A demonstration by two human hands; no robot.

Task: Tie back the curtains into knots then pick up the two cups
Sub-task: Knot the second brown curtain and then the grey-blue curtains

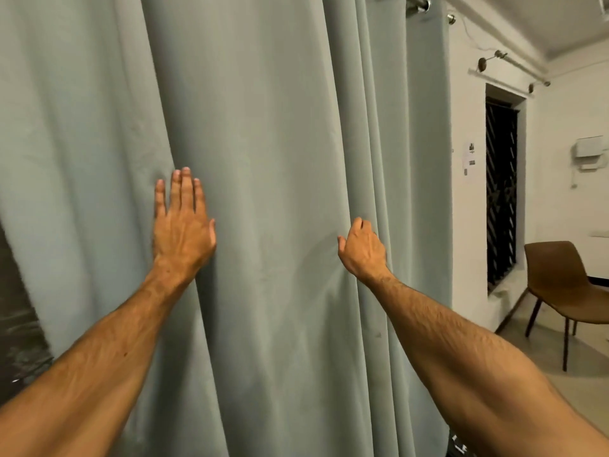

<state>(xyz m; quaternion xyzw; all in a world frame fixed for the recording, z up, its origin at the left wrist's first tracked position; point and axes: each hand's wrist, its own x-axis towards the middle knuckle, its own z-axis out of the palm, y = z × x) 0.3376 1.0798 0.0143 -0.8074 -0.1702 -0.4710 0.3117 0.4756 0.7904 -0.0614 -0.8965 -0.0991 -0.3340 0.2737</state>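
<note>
A pale grey-green curtain (273,133) hangs in long folds and fills most of the head view. My left hand (183,225) lies flat against the cloth with its fingers straight and pointing up. To the right, my right hand (362,247) has its fingers curled into a vertical fold of the same curtain, gripping it. The curtain hangs loose, with no knot in it. No cups are in view.
The curtain rod (418,3) runs along the top right. A white wall with a dark barred window (501,192) stands to the right. A brown chair (560,288) sits on the floor at the far right. A dark gap (19,324) shows beside the curtain's left edge.
</note>
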